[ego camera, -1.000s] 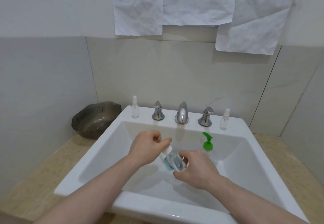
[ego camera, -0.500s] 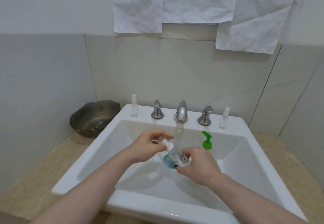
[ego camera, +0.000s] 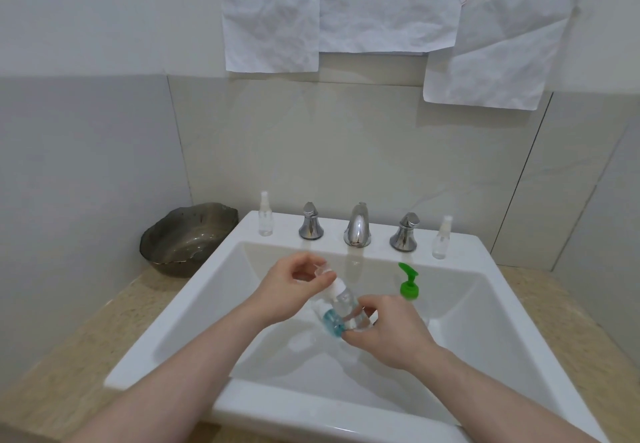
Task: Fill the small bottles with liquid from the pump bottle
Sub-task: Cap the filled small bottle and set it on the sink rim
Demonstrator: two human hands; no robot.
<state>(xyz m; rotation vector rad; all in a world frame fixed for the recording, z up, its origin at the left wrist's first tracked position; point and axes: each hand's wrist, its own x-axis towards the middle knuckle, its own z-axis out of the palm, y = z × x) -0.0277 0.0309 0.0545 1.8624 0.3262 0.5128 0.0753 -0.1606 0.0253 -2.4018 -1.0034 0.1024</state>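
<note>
two hands work over the sink (ego camera: pixel 194 304): our right hand (ego camera: pixel 391 331) grips the tilted small bottle (ego camera: pixel 341 311), left hand (ego camera: pixel 294 285) fingers pinching its clear cap (ego camera: pixel 323 272); green pump bottle (ego camera: pixel 408 283) just behind.

Dark bowl (ego camera: pixel 188 238) beside sink (ego camera: pixel 194 298)

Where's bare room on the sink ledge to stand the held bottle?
Free: ledge between the left spray bottle and left tap handle, narrow; the sink left rim, wider. Crowded: around the faucet, and the basin middle, where both hands hold the small bottle beside the pump bottle.
</note>
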